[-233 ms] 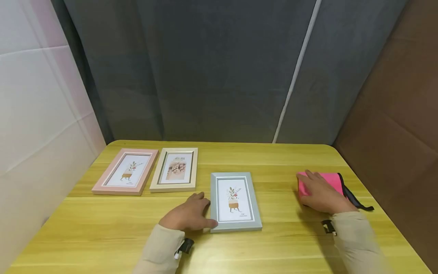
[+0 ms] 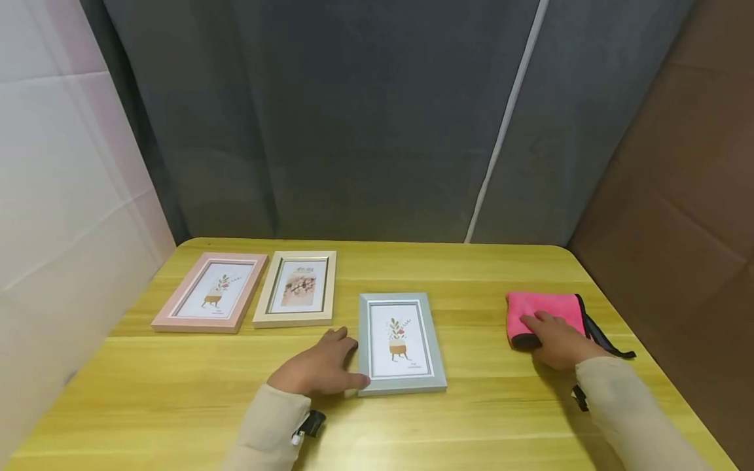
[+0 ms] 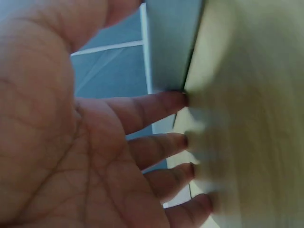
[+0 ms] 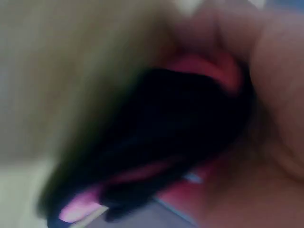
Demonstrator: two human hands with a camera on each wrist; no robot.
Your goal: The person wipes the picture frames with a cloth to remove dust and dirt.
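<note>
A grey-blue picture frame (image 2: 437,356) lies flat on the wooden table. The left hand (image 2: 318,366) is at its left side, with the thumb against the lower-left corner. In the left wrist view its index finger (image 3: 156,107) meets the frame's edge, and the other fingers extend toward the table. Further right, the right hand (image 2: 559,341) grips the near right part of a folded pink cloth (image 2: 533,307) with black trim and a black strap (image 2: 607,341). Fingers lie over the top of the cloth; the thumb is hidden. The right wrist view is blurred.
A pink picture frame (image 2: 165,322) and a cream picture frame (image 2: 294,322) lie side by side at the back left of the table (image 2: 177,392). A dark grey curtain (image 2: 365,131) stands behind, with a white panel at left and a brown one at right.
The right hand has slid toward the near right side of the pink cloth, uncovering its left part and black lower edge. The left hand stays by the grey-blue frame; the view shifts slightly.
</note>
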